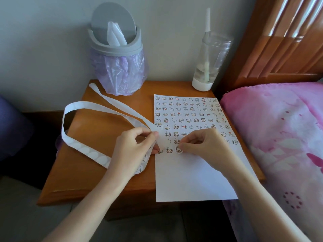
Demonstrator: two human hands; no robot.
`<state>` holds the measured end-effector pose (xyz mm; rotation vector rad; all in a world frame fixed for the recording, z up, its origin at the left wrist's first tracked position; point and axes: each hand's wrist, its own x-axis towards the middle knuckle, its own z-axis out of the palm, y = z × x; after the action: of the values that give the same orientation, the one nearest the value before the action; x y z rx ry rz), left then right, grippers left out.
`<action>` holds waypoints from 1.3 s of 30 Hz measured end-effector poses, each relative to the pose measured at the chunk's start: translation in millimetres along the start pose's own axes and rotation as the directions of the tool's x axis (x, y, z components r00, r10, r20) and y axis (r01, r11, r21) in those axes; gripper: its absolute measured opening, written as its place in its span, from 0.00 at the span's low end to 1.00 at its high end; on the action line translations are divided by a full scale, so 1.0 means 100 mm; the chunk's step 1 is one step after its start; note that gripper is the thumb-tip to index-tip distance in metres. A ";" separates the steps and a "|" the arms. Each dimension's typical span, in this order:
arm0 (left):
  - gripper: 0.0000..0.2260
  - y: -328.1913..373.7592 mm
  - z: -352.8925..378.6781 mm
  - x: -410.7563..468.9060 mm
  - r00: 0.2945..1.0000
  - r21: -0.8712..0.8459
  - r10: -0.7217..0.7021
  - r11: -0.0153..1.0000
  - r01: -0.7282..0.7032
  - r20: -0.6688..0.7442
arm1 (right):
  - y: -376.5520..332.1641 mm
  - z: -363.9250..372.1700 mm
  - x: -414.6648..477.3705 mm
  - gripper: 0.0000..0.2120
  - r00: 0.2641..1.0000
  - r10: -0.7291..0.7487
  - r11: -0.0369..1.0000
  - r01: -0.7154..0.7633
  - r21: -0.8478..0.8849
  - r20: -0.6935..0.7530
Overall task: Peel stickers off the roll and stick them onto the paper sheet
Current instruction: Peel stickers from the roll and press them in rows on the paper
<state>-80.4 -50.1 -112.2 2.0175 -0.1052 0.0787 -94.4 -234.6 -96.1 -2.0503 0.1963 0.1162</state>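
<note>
Head view: right hand [204,145] pinches sticker [178,149] onto paper sheet [188,180], left hand [132,151] grips roll strip [83,149]; next probably press flat.

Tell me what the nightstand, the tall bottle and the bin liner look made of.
Nightstand: likely wood, glossy varnish; orange-brown with glare. Tall bottle: clear plastic, perhaps glass; liquid shows through, opaque white base. Bin liner: thin translucent purple plastic film, crinkled and shiny.

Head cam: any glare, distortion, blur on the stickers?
Head view: glare streaks on the wooden headboard; fisheye bowing at the edges, the table flares; soft light, faint shadows; stickers on the paper sheet sharp enough as shapes, fine detail soft.
</note>
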 end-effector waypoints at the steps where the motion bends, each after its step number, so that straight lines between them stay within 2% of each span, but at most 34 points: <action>1: 0.03 0.00 0.00 0.00 1.000 0.004 0.003 1.000 -0.003 0.000 | 0.00 0.01 0.00 0.01 1.000 -0.001 1.000 0.001 -0.002 -0.004; 6: 0.04 -0.01 0.00 0.00 1.000 0.006 0.008 1.000 -0.008 0.001 | 0.00 0.02 -0.01 0.03 1.000 -0.011 1.000 0.011 -0.007 -0.021; 21: 0.04 -0.04 0.02 0.01 0.999 0.015 0.033 0.999 -0.033 -0.005 | 0.07 0.09 0.01 0.03 0.995 -0.084 0.981 0.073 -0.179 -0.058; 30: 0.04 -0.05 0.02 0.01 1.000 0.027 0.026 0.999 -0.027 0.015 | 0.13 0.08 0.03 0.07 0.989 -0.143 0.959 0.132 -0.250 -0.027; 39: 0.06 -0.07 0.03 0.01 0.999 0.035 0.009 0.999 -0.010 0.032 | 0.14 0.05 0.05 0.16 0.987 -0.158 0.940 0.154 -0.303 0.010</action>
<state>-78.8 -49.6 -119.4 2.0541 -0.1339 0.0549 -91.9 -236.8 -111.1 -2.3654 0.0235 0.0346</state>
